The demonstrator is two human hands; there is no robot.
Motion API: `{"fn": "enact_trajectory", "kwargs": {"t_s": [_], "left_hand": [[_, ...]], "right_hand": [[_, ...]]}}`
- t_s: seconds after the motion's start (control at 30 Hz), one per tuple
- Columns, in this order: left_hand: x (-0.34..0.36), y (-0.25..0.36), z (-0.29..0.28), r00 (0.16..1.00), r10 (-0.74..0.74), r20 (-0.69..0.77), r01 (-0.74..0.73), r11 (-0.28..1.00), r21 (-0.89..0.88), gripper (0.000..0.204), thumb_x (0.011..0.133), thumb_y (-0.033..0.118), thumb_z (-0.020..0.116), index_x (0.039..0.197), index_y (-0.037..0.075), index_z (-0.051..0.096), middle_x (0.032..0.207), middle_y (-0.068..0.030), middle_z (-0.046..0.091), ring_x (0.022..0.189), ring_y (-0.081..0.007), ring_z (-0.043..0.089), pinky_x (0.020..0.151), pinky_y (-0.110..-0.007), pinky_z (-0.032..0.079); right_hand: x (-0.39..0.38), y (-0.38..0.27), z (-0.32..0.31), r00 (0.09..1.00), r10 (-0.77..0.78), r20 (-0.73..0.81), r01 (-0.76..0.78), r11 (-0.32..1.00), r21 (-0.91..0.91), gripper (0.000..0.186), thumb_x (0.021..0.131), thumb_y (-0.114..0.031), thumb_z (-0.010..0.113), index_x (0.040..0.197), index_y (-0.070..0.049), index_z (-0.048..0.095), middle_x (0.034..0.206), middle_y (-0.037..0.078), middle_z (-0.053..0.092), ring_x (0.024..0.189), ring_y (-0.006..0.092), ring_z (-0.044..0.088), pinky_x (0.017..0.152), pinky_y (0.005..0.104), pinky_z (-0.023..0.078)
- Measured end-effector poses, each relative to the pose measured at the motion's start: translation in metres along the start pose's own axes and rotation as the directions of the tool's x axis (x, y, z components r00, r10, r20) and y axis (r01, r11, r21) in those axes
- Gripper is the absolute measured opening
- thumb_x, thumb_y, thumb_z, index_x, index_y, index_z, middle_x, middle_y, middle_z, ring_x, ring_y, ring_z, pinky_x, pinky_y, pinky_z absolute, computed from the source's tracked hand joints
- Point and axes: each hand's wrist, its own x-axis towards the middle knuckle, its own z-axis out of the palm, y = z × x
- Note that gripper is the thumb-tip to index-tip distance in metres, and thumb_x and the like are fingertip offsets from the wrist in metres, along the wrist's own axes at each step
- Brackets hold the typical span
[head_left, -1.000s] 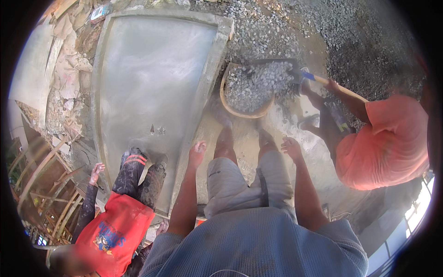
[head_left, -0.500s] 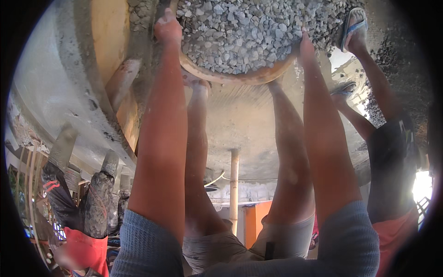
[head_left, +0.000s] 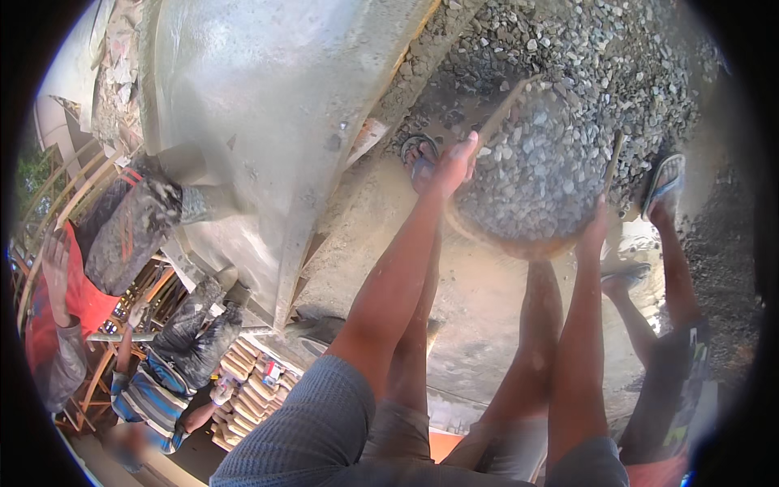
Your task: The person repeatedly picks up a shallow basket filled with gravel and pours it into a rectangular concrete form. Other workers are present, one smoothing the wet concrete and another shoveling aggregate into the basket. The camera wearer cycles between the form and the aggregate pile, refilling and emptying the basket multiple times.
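A wide, shallow pan (head_left: 507, 243) with a tan curved rim is in front of my legs, filled with grey crushed stone (head_left: 535, 174). On its left side my left hand (head_left: 456, 166) is closed round the rim. My right hand (head_left: 595, 229) grips the rim on the opposite side, fingers partly hidden behind the edge. The pan is slightly smeared by motion, and its underside is hidden. My sandalled left foot shows beside my left hand.
Loose gravel (head_left: 641, 65) spreads beyond the pan. A grey concrete slab (head_left: 251, 105) stands at the left. Two co-workers are at the far left, near stacked tan sacks (head_left: 251, 390). Another person's sandalled foot (head_left: 664, 187) is close on the right.
My view has swung to the left, so the pan and both hands now appear farther right and lower. Both hands still grip the rim. The second left-hand co-worker and the sacks have come into view.
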Motion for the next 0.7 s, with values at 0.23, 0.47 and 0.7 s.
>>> {"fn": "enact_trajectory", "kwargs": {"t_s": [0.23, 0.47, 0.7], "left_hand": [[-0.205, 0.06, -0.072, 0.905, 0.148, 0.399, 0.044, 0.9, -0.434, 0.054, 0.093, 0.055, 0.033, 0.086, 0.004, 0.05, 0.059, -0.0027, 0.046, 0.044, -0.0115, 0.042, 0.047, -0.025, 0.035], [-0.28, 0.152, -0.165, 0.923, 0.342, 0.176, 0.012, 0.433, -0.901, 0.055, 0.088, 0.054, 0.036, 0.086, 0.001, 0.05, 0.06, -0.0049, 0.049, 0.046, -0.0119, 0.043, 0.046, -0.024, 0.036], [-0.261, 0.149, -0.207, 0.96, 0.249, -0.127, -0.225, 0.421, -0.879, 0.042, 0.087, 0.045, 0.042, 0.082, 0.004, 0.051, 0.058, -0.0019, 0.048, 0.044, -0.0128, 0.043, 0.043, -0.025, 0.034]], "right_hand": [[-0.214, -0.188, -0.032, 0.997, 0.013, 0.078, 0.01, 0.958, -0.286, 0.04, 0.093, -0.039, 0.047, 0.114, -0.006, 0.052, 0.085, -0.003, 0.051, 0.065, 0.0047, 0.045, 0.052, 0.0191, 0.034], [-0.273, -0.365, 0.106, 0.95, 0.027, 0.311, 0.034, 0.981, -0.191, 0.028, 0.094, -0.035, 0.045, 0.082, -0.01, 0.05, 0.053, -0.004, 0.042, 0.04, 0.0064, 0.036, 0.037, 0.021, 0.029], [-0.251, -0.319, 0.252, 0.858, -0.065, 0.51, 0.342, 0.813, -0.472, 0.034, 0.095, -0.039, 0.043, 0.08, -0.01, 0.049, 0.058, -0.002, 0.042, 0.044, 0.0094, 0.037, 0.041, 0.0243, 0.031]]}}
